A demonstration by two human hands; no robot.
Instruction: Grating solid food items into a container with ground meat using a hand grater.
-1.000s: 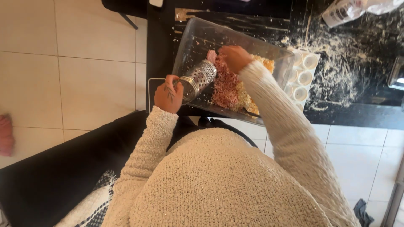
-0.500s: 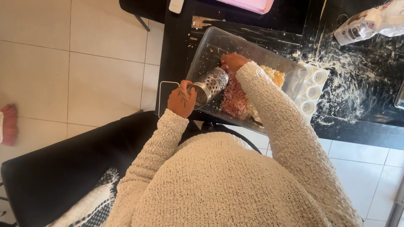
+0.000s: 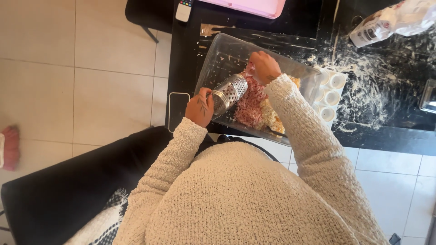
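Nearest the camera is a chunky, cream knitted sweater [image 3: 236,199], its loose bouclé loops covering the torso and both sleeves. At about 8 o'clock from it lies smooth black fabric with a black-and-white woven fringe [image 3: 102,222] beside it.

The left hand [image 3: 199,109], marked with a small leaf-like tattoo, is curled shut around the near end of a cylindrical metal grater [image 3: 228,92]. The grater is shiny steel, punched all over with round holes, and lies tilted with its far end pointing to about 2 o'clock, inside a clear rectangular plastic tub [image 3: 218,56].

The right hand [image 3: 264,66] is closed on a small pink piece of food [image 3: 249,69], pressing it just at the far end of the grater. Below it, in the tub, is a rough heap of grated shreds [image 3: 254,102], pinkish-red on the left and pale yellow-orange on the right, stringy and loose in texture.

The tub stands on a glossy black desk [image 3: 386,131]. At 3 o'clock of the tub, touching its side, is a white moulded tray of round cups [image 3: 331,93]. Beyond it the desk is streaked with white powder [image 3: 363,77]. At the far edge, about 12 o'clock, lie a flat pink tray [image 3: 254,5] and a small remote-like device [image 3: 184,9]; at 2 o'clock lies a crumpled paper bag [image 3: 386,20]. The floor is pale glossy tile [image 3: 68,68].
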